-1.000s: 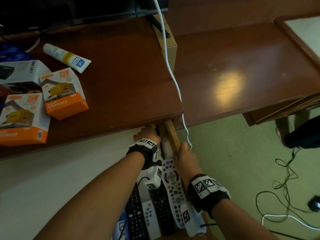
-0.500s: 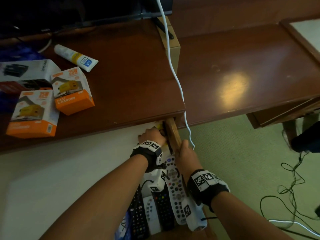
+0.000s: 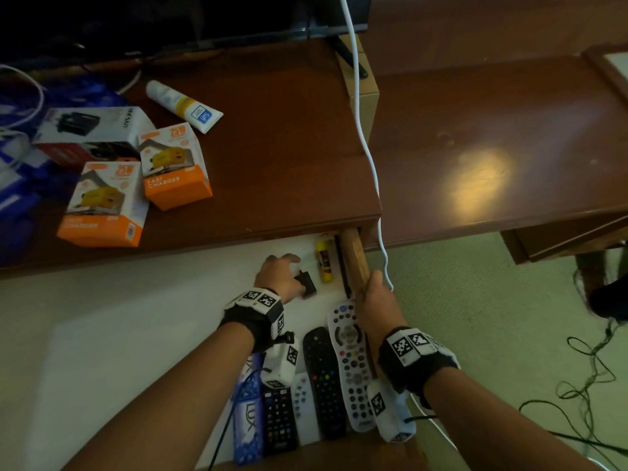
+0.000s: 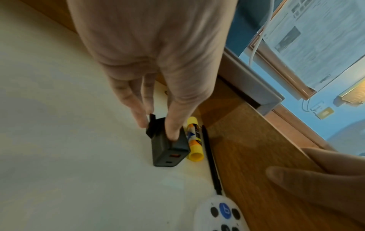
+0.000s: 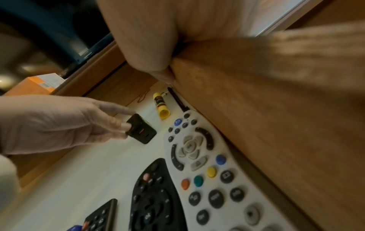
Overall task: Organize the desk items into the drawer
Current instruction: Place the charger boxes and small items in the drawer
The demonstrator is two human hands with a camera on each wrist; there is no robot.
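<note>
The drawer [image 3: 355,260] is pulled out, its floor lined white. My left hand [image 3: 296,278] pinches a small black charger plug [image 3: 307,283] that stands on the floor near the back; thumb and fingers [image 4: 141,121] clamp its sides [image 4: 168,148]. A yellow glue stick [image 3: 324,263] and a black pen [image 3: 341,263] lie just right of it. My right hand [image 3: 377,300] grips the drawer's wooden right wall [image 5: 276,109]. Nearer me lie a white remote [image 3: 350,365], black remotes [image 3: 323,379] and a blue Lux pack [image 3: 248,413].
On the desk stand two orange charger boxes [image 3: 175,168] [image 3: 102,205], a white box [image 3: 91,130] and a white tube [image 3: 183,105]. A white cable [image 3: 367,147] hangs down past the drawer's right wall. Dark cables lie on the green floor [image 3: 594,368].
My left hand has drawn back from under the desk edge with the black plug in its fingers, uncovering the glue stick and pen. My right hand has stayed on the drawer wall.
</note>
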